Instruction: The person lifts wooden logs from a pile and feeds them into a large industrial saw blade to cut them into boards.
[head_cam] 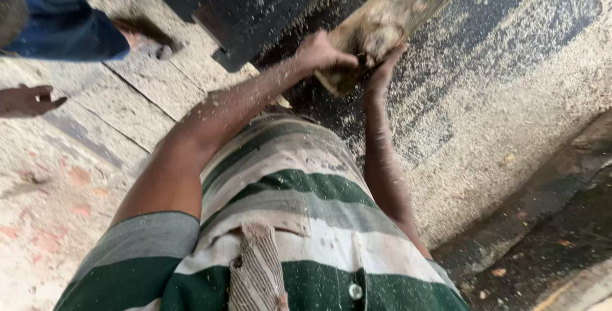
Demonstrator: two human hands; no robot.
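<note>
My left hand (324, 52) is clenched over the near end of the plank (389, 21), at 12 o'clock from my chest; my right hand (384, 68) grasps the same end from 1 o'clock; judged step: holding the plank on the dark machine (242, 5); any next move calls for steady grip, clear of the sawdust (510, 113); plank's far end is cut off; another person's hand (25, 99) sits at 9 o'clock.

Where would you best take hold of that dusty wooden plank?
Probably at the near end of the plank, one hand on each long edge, as the left hand and right hand do; it slants away under the dark machine.
</note>
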